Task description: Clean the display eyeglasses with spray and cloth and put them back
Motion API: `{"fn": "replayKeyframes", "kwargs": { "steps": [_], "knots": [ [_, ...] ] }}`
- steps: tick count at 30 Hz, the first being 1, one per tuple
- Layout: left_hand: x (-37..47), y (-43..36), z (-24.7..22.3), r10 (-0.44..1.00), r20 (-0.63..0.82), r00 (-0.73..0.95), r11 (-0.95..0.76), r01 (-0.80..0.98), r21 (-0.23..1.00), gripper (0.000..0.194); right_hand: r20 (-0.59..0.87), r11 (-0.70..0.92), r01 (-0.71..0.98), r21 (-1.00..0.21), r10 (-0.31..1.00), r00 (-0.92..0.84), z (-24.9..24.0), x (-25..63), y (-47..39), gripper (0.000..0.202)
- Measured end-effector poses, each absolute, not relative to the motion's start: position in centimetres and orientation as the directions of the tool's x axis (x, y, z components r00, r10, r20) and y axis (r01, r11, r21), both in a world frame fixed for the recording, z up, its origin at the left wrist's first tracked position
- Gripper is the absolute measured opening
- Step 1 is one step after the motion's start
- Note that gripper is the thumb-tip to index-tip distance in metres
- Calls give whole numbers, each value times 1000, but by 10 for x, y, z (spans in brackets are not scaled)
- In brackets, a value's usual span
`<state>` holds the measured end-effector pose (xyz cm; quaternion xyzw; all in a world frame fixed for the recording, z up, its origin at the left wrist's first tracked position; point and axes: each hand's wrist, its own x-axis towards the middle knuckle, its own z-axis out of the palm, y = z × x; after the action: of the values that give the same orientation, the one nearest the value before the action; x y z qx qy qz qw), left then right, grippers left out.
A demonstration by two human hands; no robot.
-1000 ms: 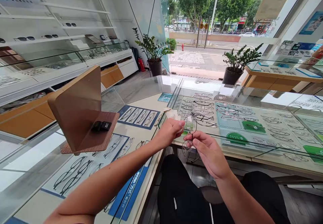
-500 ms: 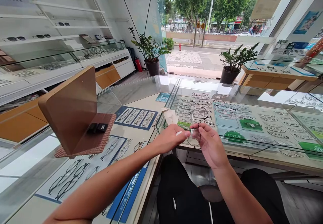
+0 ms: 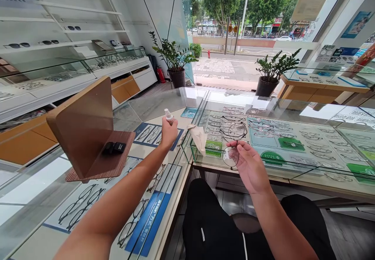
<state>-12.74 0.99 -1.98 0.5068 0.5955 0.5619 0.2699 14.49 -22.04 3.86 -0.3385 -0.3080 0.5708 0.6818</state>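
My left hand (image 3: 169, 133) is wrapped round a small spray bottle (image 3: 168, 115) with a white top, held over the glass counter left of the cloth. In my right hand (image 3: 249, 160) a pair of thin round-framed eyeglasses (image 3: 231, 157) is pinched near the middle, one lens hanging lower and the other above. Droplets or specks show on the lower lens. A crumpled pale cloth (image 3: 199, 138) lies over the counter's edge between my hands.
A brown wooden stand (image 3: 84, 131) with a small black object (image 3: 114, 148) on its base is at left. Glass display cases (image 3: 293, 105) with rows of eyeglasses extend ahead and right. Two potted plants (image 3: 177, 62) stand near the glass doors.
My left hand has moved left and forward, away from the eyeglasses, carrying the bottle. My right hand has shifted slightly right, still holding the eyeglasses. More of the cloth shows.
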Motion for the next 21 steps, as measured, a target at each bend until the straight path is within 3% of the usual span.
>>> {"fn": "replayKeyframes", "kwargs": {
  "steps": [11, 13, 15, 18, 19, 21],
  "knots": [
    [-141, 18, -32, 888, 204, -412, -23, 403, 915, 29, 30, 109, -545, -831, 988, 153, 39, 147, -221, 15],
    [-136, 8, -22, 839, 287, -462, -62, 443, 894, 45, 30, 112, -542, -833, 987, 158, 39, 148, -221, 16],
    [-128, -7, -6, 724, 506, -469, -206, 553, 807, 60, 31, 118, -542, -832, 985, 167, 40, 148, -221, 16],
    [-113, -32, 17, 618, 766, -178, -468, 699, 540, 48, 28, 122, -549, -827, 984, 177, 41, 148, -221, 18],
    [-109, -40, 23, 659, 752, 25, -549, 700, 458, 39, 27, 121, -550, -826, 984, 177, 42, 148, -221, 18],
    [-99, -55, 28, 678, 538, 501, -716, 617, 327, 29, 26, 121, -549, -827, 984, 178, 42, 148, -221, 18]
  ]
}}
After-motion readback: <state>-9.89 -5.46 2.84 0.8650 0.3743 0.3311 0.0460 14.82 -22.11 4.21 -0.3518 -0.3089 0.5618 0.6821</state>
